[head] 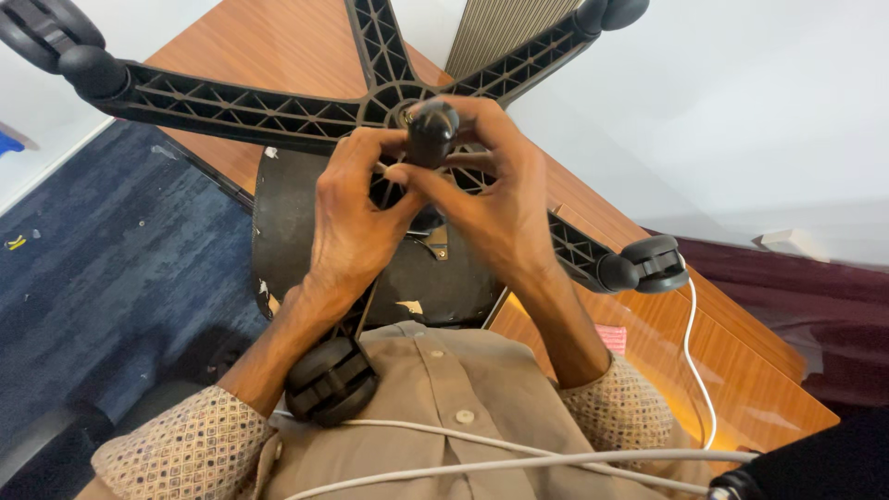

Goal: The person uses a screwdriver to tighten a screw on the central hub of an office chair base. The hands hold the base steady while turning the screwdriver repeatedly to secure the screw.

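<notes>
A white cable (694,352) lay across the wooden counter (741,370). Blue carpet (102,278) covered the floor. A pink item (613,337) sat beside the cable.

Office, wooden desk (732,361), blue carpet floor (102,268), upturned swivel-chair base (278,106) with casters, white cable (694,361)

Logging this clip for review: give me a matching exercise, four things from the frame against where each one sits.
Things:
1. black knob
2. white cable
3. caster
4. blue carpet

Places:
A. against the person's shirt, by the left forearm
B. on the floor, left of the wooden table
C. at the hub of the chair base, pinched by left hand and right hand
D. trailing over the wooden table at the right

Pairs: 1-C, 2-D, 3-A, 4-B
</notes>
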